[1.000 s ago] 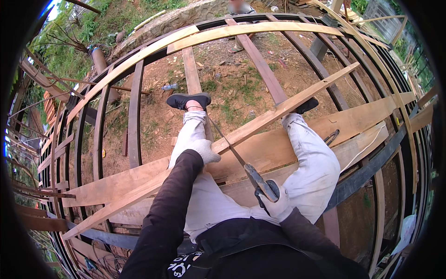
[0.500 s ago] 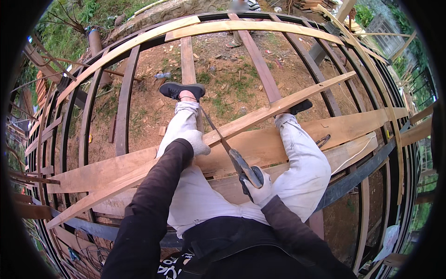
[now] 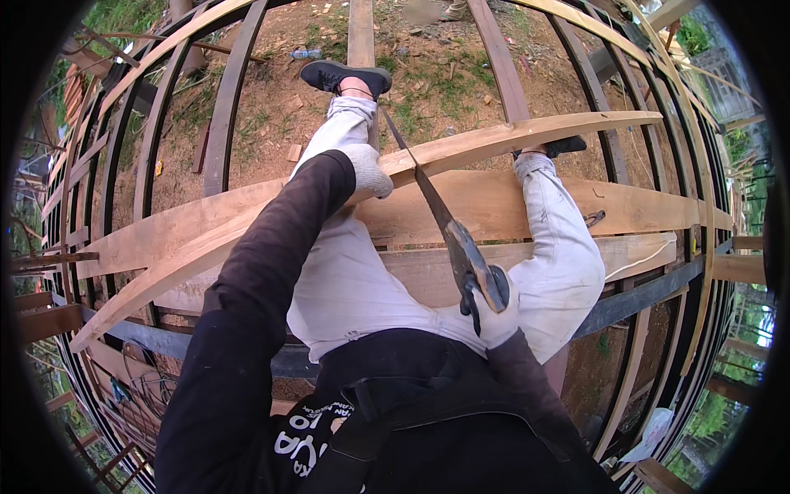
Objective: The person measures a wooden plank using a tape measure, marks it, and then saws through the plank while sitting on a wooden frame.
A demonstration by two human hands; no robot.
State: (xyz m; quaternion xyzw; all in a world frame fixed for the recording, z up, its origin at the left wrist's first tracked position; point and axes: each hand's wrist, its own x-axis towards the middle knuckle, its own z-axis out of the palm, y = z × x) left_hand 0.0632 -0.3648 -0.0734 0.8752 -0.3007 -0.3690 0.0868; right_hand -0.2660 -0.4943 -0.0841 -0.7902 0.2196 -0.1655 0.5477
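A: Right hand (image 3: 496, 309)?
B: Gloved, fist clamped on handsaw (image 3: 448, 239) handle, low centre, just above the lap. Blade runs up-left, crossing the thin wooden strip (image 3: 510, 136).
A: Left hand (image 3: 366, 171)?
B: White glove, pressed down on that strip just left of the blade; fingers look curled over it.
A: Where's the strip?
B: Lies diagonal, low left to upper right, over wide planks (image 3: 494, 206) across the person's legs. Dark metal frame bars (image 3: 222, 123) & dirt ground below.
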